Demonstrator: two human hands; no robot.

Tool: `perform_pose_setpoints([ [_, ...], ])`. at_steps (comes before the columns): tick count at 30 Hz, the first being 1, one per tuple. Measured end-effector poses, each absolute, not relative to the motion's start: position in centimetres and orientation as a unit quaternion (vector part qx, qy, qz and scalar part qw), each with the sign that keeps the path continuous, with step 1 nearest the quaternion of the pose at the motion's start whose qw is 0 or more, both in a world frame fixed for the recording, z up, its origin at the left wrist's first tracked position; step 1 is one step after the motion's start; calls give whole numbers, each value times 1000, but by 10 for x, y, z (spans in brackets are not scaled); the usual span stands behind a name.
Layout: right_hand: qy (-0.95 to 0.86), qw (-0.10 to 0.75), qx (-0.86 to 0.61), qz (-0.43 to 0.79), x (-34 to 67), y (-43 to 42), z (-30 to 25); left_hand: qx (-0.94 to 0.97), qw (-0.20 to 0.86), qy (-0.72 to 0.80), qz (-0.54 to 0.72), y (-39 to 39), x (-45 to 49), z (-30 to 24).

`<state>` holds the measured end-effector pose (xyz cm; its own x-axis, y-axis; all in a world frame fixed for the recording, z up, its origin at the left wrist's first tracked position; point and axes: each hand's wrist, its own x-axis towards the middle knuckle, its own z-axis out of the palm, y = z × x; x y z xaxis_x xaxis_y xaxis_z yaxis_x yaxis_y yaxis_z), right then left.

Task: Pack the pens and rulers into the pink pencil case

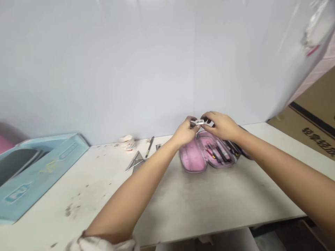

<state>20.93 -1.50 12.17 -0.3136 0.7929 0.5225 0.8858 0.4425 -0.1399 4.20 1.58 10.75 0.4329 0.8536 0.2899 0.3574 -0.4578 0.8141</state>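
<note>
One silver piece [199, 122] between left hand [185, 131], right hand [218, 126]

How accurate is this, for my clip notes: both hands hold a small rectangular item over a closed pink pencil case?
Not quite: the head view shows the pink pencil case open, not closed, with pens inside. The left hand and right hand do hold the small rectangular item over it.

The left hand [185, 131] and right hand [217, 126] hide much of a small metal piece [199, 122]; pens [218, 152] in the pink pencil case [191, 158] are blurred; the left edge cuts off a blue tray [44, 170].
</note>
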Motion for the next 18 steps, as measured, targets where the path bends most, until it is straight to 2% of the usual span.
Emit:
perform_pose_setpoints([
  [3,-760,211,-598,-145,248,-4,99,826,211,428,300,28,84,83],
  [7,-743,142,-639,-141,259,25,59,853,60,490,169,39,102,42],
  [12,-764,96,-630,-104,246,58,27,858,40,505,82,49,89,7],
  [18,-779,67,-621,-50,242,70,14,859,30,508,52,53,70,-1],
])
